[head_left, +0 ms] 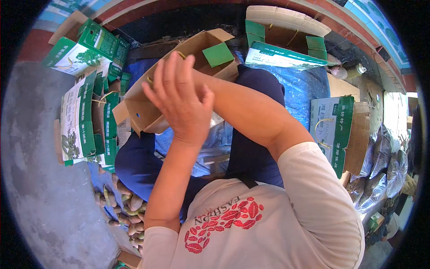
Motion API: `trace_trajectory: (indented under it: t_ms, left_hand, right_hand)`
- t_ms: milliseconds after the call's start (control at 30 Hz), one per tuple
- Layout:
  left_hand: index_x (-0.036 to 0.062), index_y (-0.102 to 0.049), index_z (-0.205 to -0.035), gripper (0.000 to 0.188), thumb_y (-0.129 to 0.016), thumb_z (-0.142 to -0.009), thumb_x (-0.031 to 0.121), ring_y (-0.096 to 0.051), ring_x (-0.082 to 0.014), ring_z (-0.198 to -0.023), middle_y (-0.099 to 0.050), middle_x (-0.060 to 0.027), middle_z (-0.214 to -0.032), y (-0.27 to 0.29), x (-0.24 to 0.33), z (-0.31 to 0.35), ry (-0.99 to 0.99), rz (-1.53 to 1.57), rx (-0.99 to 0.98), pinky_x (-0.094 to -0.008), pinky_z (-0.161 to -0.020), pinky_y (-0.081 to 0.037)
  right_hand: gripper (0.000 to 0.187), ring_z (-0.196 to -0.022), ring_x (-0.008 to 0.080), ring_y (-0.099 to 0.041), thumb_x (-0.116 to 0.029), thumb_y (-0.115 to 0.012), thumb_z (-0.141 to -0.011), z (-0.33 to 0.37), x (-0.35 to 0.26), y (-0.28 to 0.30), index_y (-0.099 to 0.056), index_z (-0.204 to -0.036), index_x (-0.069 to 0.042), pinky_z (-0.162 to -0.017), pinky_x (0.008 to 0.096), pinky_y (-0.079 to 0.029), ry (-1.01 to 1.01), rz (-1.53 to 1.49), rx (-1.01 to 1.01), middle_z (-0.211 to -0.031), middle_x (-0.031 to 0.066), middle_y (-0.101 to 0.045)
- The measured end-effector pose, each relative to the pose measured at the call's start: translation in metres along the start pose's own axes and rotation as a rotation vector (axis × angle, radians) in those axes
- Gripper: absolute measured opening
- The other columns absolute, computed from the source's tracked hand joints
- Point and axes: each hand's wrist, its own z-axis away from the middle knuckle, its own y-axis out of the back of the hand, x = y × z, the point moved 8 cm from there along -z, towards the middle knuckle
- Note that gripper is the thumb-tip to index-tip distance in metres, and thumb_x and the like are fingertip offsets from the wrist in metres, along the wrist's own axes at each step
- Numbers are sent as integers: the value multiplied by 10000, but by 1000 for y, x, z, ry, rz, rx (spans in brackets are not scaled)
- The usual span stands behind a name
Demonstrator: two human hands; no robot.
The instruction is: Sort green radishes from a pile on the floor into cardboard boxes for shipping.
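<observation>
An open cardboard box [145,101] stands tilted between my knees, its brown inside showing, with a green flap [218,54] folded at its far right. Over the box, my left hand [181,101] is raised with its fingers stretched and spread, slightly blurred. My right forearm crosses from the right, and my right hand [200,80] lies behind the left one, so its fingers are hidden. Bits of a yellow cord handle [181,54] show beside the fingertips. Whether either hand touches the box, I cannot tell.
Green and white cartons [74,119] stand at the left, with another open carton [286,54] at the far right and one more [331,132] at right. Elongated root vegetables [132,204] lie on the floor at left. Filled plastic bags [380,157] sit at right. Blue sheeting [298,89] covers the ground.
</observation>
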Motion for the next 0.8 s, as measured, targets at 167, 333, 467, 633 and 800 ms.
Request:
trace_trajectory:
  t_ms: [167,333,467,633,800]
  left_hand:
    - [119,-400,-1205,593,-608,-649,115,-351,-286,-1193,-406,-87,-1268,6,-22,6,52,-120,5,-543,-992,-171]
    - [121,-408,-1200,585,-607,-652,95,-351,-290,-1191,-405,-91,-1267,17,-30,14,94,-101,-16,-536,-994,-172]
    - [85,-415,-1191,571,-604,-652,83,-353,-298,-1186,-414,-112,-1251,31,-39,18,101,-102,-30,-495,-1002,-190]
    - [29,-411,-1185,553,-580,-658,35,-343,-313,-1192,-408,-155,-1251,67,-70,28,157,42,50,-434,-1000,-224]
    - [-15,-411,-1183,503,-554,-701,5,-391,-315,-1146,-424,-174,-1229,131,-120,52,344,-66,202,-400,-981,-270]
  right_hand:
    - [244,-925,224,-601,-239,-467,-815,-8,-6,6,-647,-938,-130,-723,376,-472,16,-7,9,-991,79,-629]
    - [262,-923,222,-601,-250,-453,-827,-11,-14,7,-641,-961,-127,-719,372,-461,21,41,-10,-999,75,-627]
    - [230,-891,232,-615,-214,-499,-802,-8,-15,12,-657,-928,-106,-704,368,-476,-9,94,-58,-945,89,-642]
    - [195,-800,265,-624,-249,-557,-754,-9,-12,12,-659,-782,-84,-659,376,-494,10,32,77,-821,128,-643]
    - [240,-873,290,-590,-295,-554,-782,-1,-20,13,-645,-873,-92,-755,392,-467,-12,-211,24,-895,129,-627]
